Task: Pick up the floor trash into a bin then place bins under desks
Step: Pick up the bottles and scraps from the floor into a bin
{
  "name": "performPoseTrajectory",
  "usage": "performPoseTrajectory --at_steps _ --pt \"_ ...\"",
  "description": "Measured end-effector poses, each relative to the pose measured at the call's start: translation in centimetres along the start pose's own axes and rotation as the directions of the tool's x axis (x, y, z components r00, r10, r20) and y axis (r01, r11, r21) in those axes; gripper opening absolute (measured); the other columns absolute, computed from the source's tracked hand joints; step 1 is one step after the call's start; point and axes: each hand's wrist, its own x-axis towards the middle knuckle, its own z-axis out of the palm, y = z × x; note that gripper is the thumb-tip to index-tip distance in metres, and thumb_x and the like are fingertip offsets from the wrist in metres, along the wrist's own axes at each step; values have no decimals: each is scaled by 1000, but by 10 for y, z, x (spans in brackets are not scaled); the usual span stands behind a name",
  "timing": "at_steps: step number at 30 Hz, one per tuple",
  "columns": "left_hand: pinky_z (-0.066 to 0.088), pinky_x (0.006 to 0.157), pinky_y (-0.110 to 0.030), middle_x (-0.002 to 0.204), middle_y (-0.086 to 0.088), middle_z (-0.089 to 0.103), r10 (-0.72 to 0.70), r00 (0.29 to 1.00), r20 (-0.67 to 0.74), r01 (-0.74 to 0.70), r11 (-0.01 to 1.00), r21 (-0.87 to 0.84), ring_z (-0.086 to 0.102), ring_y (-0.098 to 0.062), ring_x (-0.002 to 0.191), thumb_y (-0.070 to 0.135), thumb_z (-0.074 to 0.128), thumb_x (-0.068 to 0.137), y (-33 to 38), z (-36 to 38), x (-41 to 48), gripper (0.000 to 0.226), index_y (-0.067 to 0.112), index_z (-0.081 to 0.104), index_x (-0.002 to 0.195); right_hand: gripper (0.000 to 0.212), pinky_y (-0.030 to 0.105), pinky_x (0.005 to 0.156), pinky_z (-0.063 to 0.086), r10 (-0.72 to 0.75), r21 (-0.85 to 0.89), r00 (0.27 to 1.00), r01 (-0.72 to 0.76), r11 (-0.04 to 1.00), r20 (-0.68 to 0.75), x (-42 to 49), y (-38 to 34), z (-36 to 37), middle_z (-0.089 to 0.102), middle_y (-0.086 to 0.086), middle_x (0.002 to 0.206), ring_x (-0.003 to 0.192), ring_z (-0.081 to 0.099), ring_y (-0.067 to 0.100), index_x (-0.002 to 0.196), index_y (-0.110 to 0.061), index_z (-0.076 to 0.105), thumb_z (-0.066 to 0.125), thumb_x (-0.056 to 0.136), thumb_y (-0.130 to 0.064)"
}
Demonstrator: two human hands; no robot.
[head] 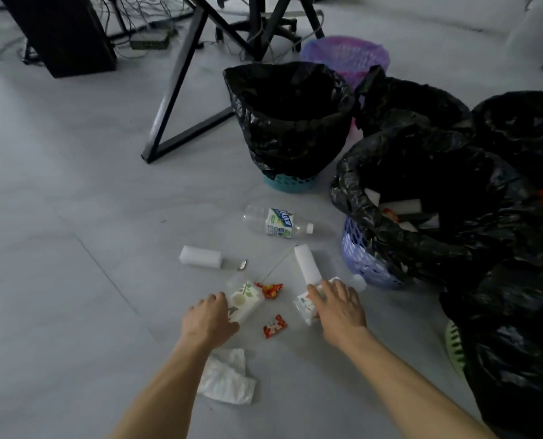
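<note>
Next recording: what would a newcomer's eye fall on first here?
The left hand rests on one white carton and the right hand on a second carton, amid litter at floor centre. Bins lined with black bags crowd the right side, and a clear bottle lies on its side between them and the hands.

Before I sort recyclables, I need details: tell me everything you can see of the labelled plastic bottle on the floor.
The plastic bottle is clear and looks empty, with a white cap on and a white label printed green and blue round its middle. It lies on its side on the grey floor, cap pointing right toward the purple basket bin. Only the floor touches it.
</note>
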Motion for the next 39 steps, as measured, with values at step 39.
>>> performPoseTrajectory --at_steps 39 --pt "41 110 -41 141 6 55 394 876 -278 -396 260 -881 52 -17 128 42 59 84 263 -177 -45 64 30 45 146 36 40 105 41 584 762 679 -57 645 -444 -87 148 -173 60 6 127 123 52 28 118 -20 60 66 83 -25"
